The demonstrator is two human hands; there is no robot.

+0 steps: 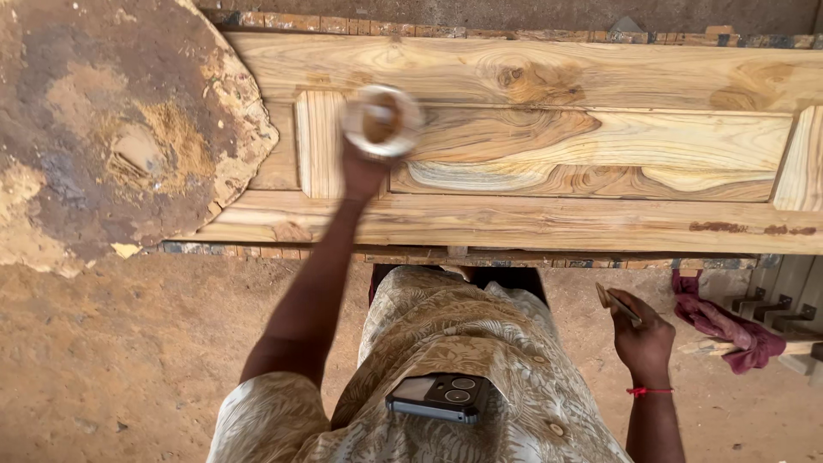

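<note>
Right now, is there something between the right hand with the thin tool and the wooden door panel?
Yes. The right hand holds a thin tool beside the body, below the wooden door panel. Only open air and the panel's near edge lie between; nothing visible blocks.

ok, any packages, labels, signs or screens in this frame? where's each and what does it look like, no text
No signs, labels or lit screens in view.
Phone: tucked in the shirt's chest pocket, dark rounded rectangle, back with camera lenses facing up, so its screen is hidden.
Container: small, round, pale, motion-blurred, brownish inside, held by the left hand over the wooden door panel; no label can be made out on it.
</note>
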